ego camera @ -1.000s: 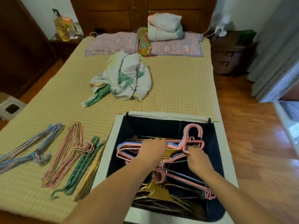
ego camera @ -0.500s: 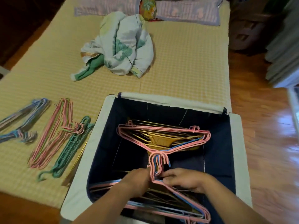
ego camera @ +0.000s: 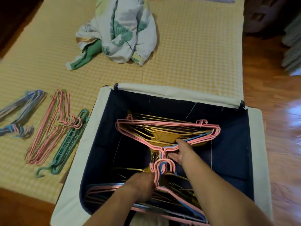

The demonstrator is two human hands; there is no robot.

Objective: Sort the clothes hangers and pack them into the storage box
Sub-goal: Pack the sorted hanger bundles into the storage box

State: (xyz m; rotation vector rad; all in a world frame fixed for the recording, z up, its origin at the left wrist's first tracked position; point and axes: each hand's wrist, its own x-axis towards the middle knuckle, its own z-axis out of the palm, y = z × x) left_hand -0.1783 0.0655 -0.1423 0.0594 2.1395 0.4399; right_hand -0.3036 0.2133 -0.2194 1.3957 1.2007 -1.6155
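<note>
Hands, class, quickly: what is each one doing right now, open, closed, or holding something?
Left hand: curled at the hooks of the pink hangers; a firm grip cannot be told.
Right hand: open, fingers straight, resting on those hangers.

Both hands arrange pink hangers inside the storage box.

A bed with a yellow checked cover carries a crumpled garment near the top. At its left lie blue hangers, pink hangers and a green hanger, side by side
</note>
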